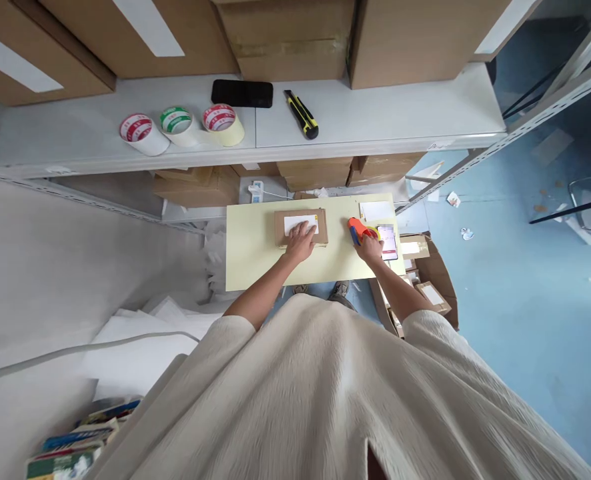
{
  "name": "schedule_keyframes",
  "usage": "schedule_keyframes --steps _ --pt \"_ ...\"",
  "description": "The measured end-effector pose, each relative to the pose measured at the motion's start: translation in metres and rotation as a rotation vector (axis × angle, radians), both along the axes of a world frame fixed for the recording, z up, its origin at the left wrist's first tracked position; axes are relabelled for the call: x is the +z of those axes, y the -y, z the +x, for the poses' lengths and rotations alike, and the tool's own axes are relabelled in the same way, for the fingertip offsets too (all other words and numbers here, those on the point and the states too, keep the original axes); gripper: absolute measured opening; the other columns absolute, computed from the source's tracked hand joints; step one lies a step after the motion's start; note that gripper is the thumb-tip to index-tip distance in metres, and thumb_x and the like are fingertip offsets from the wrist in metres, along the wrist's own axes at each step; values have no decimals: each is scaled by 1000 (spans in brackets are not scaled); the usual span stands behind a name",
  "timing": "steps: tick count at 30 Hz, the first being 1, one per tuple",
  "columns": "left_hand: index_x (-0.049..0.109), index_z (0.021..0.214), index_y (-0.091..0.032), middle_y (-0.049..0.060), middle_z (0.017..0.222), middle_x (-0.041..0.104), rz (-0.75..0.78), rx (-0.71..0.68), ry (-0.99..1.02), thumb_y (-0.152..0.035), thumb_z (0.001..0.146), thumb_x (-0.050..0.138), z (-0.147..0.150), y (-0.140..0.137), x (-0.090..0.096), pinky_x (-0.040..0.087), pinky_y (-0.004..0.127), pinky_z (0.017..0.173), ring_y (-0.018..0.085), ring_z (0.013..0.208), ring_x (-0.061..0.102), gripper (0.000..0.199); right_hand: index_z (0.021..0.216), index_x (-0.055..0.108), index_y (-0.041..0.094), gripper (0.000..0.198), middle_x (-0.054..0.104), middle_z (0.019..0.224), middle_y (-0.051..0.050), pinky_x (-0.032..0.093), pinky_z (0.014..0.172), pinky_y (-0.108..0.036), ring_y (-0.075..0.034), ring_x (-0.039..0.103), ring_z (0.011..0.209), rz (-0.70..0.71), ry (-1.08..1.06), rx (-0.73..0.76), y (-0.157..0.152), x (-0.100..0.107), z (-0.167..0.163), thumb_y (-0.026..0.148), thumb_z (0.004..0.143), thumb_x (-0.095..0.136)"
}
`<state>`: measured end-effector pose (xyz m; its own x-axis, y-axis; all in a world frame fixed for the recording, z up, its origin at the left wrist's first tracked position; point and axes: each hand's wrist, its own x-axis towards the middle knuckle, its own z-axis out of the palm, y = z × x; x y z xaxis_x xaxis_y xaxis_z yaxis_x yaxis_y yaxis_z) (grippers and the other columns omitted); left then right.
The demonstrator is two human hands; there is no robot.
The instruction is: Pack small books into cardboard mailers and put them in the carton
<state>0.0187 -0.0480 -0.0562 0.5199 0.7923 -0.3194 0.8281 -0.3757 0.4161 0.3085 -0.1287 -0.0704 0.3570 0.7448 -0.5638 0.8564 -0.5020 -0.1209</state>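
Looking straight down here, the biggest thing is the grey shelf (400, 120) across the top of the frame. Below it, around the middle, there's a pale yellow table (255, 260). A small cardboard box (320, 237) lies flat on it, just left of the table's middle.

My read on the box: probably fairly light and stiff, not slippery, though the walls might dent if you squeeze hard. Can't see what's inside, so no clue if it's fragile. I'd grab it by two opposite sides, low down, or steady it from above with a flat palm.

The left hand (300, 241) is spread on top of it, fingers laid out, not wrapped round anything. Right of centre, the right hand (370, 248) is curled round an orange tape dispenser (357, 227): likely hard plastic, easy one-handed, just mind the cutting edge. A phone (388, 241) lies just beside that. Smallest is the white label (295, 219), partly under the left fingers; thin paper, could crease.
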Motion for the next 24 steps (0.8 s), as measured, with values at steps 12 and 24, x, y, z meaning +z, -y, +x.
schedule_keyframes --steps 12,24 --pt "64 170 -29 14 175 61 -118 201 26 -41 108 64 18 -38 10 41 60 139 43 166 50 63 148 62 20 44 77 143 -20 52 115 -52 -39 69 129 138 -301 -177 0 24 39 38 114 42" --pt "80 131 -20 12 135 85 -386 429 687 -30 105 71 39 -59 56 64 39 110 26 123 82 29 111 58 28 67 78 105 -4 60 80 -39 -26 70 94 363 -563 -172 3 69 2 67 73 98"
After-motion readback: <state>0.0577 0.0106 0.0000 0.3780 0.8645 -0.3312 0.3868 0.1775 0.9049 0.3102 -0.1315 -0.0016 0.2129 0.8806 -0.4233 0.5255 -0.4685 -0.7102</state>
